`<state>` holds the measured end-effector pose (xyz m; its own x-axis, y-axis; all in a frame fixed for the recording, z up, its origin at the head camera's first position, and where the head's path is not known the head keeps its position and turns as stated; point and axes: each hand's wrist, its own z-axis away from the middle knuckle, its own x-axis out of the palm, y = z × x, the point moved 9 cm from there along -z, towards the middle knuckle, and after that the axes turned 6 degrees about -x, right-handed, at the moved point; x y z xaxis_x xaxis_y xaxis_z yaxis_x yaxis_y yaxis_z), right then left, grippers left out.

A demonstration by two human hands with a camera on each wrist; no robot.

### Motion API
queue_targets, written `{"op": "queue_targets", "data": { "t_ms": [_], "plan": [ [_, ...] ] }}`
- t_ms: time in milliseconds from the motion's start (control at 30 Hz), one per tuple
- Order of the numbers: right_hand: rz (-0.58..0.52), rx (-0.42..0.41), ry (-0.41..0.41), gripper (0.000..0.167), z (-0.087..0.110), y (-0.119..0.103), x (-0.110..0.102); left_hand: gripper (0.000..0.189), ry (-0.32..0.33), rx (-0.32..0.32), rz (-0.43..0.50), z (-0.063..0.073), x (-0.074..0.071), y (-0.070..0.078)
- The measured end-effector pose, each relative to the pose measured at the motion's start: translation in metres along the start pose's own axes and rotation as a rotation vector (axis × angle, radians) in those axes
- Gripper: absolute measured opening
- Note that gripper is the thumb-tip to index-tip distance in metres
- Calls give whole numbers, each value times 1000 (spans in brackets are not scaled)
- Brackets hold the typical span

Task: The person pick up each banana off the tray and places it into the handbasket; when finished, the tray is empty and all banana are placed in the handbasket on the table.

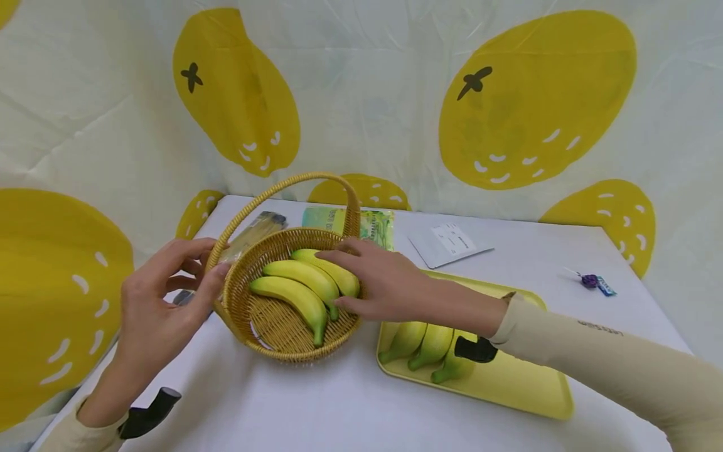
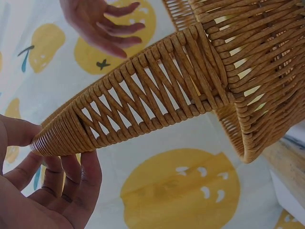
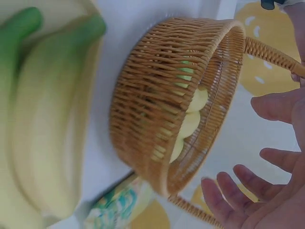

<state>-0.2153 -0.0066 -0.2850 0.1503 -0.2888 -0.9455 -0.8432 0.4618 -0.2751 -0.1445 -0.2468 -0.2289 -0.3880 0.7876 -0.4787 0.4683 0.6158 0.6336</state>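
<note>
A wicker basket (image 1: 285,356) with a tall arched handle (image 1: 282,184) holds three yellow bananas (image 1: 290,295) with greenish tips. My left hand (image 1: 164,301) pinches the handle at its left side; the left wrist view shows thumb and fingers (image 2: 89,176) around the woven handle (image 2: 143,95). Over the basket's right rim reaches my right hand (image 1: 390,282). From the right wrist, that hand (image 3: 267,195) has spread, loosely bent fingers, holds nothing, and stands apart from the basket wall (image 3: 147,100). More bananas (image 1: 435,345) lie on a yellow tray (image 1: 525,389), partly hidden by my right forearm.
Behind the basket lie a green-yellow printed packet (image 1: 375,226) and a clear bag (image 1: 254,232) of long thin items. A silver-white labelled pouch (image 1: 452,243) lies beyond the tray. A small purple-wrapped lollipop (image 1: 589,280) is at the right. A fruit-print curtain (image 1: 367,94) hangs behind the white table.
</note>
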Motion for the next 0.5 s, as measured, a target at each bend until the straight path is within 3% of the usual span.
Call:
{"op": "queue_targets", "data": {
  "t_ms": [233,500],
  "plan": [
    [-20,54,95,77,42,20,-10,33,0,11,7,1,0,-1],
    [17,204,215,81,90,54,-12,35,2,9,-2,1,0,-1]
  ]
}}
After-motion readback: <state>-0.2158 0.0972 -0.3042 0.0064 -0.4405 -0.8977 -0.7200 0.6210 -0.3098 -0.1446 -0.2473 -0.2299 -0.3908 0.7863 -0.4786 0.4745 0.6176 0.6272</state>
